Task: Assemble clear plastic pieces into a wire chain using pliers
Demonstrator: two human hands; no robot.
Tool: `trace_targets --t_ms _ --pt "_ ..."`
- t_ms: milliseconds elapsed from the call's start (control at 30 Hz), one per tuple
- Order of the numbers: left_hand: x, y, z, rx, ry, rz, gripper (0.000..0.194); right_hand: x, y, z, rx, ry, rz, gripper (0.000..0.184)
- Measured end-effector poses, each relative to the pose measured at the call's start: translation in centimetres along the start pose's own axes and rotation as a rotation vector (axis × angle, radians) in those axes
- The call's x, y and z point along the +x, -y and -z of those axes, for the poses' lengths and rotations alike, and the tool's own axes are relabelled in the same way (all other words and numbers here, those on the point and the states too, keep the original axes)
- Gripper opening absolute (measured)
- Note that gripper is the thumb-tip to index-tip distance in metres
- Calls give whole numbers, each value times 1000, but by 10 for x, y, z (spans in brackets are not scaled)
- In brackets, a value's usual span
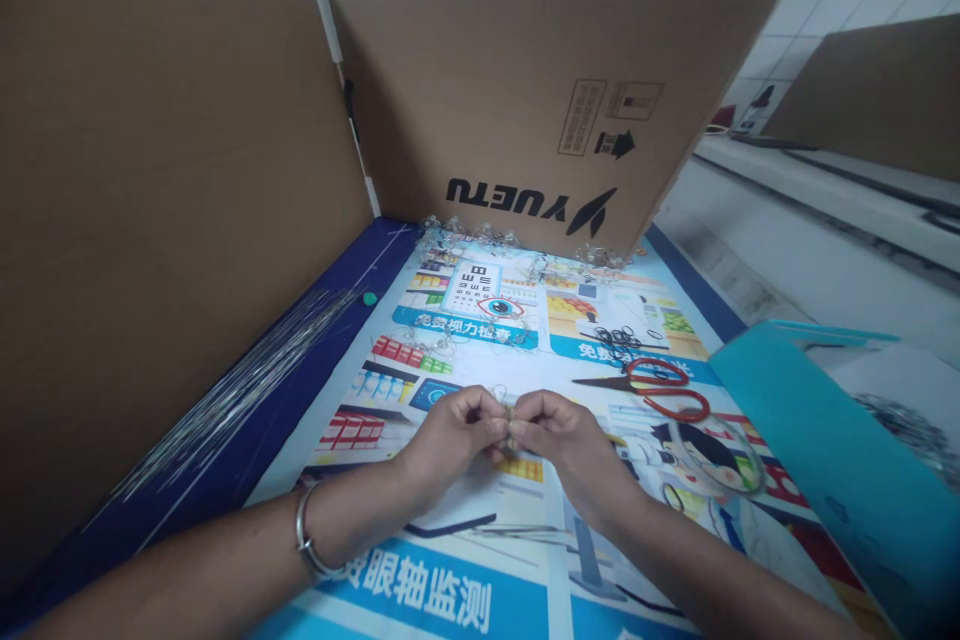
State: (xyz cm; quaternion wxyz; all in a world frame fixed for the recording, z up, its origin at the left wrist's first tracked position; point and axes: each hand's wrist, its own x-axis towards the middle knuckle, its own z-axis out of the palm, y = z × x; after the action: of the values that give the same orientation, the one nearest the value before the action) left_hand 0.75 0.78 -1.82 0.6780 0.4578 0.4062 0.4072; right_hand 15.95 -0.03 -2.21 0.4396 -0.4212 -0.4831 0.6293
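My left hand (459,440), with a metal bangle (304,530) on its wrist, is closed in a pinch over the printed sheet. Fingertip to fingertip with it, my right hand (564,435) is pinched too. Between them a small, thin, wire-like piece (508,414) shows; its exact kind is too small to make out. Red-handled scissors (667,388) lie to the right of my right hand, blades pointing left. Beyond them sits a small heap of dark rings (621,342). A clear coil (750,460) rests nearer to me.
Long thin wires (247,380) lie on the blue cloth at left. Clear and wiry pieces (469,232) line the back edge. Cardboard panels (487,70) stand at the left and back. A turquoise box (810,440) at right holds a dark wiry pile (907,425).
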Motion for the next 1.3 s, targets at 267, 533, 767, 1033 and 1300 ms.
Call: trace_targets --t_ms 267,533,767,1033,1300 --pt "-3 0 -2 -84 27 -13 22 0 0 -1 55 34 17 18" --pt "-1 -1 1 13 16 3 24 0 0 4 -43 8 32 16" --pt "0 0 5 79 44 -10 25 2 0 6 -132 0 5 19" --pt "3 1 8 108 95 33 25 2 -2 6 -162 2 -34 25" --pt "-2 0 2 56 28 -5 20 1 -7 1 -132 -16 -23 27"
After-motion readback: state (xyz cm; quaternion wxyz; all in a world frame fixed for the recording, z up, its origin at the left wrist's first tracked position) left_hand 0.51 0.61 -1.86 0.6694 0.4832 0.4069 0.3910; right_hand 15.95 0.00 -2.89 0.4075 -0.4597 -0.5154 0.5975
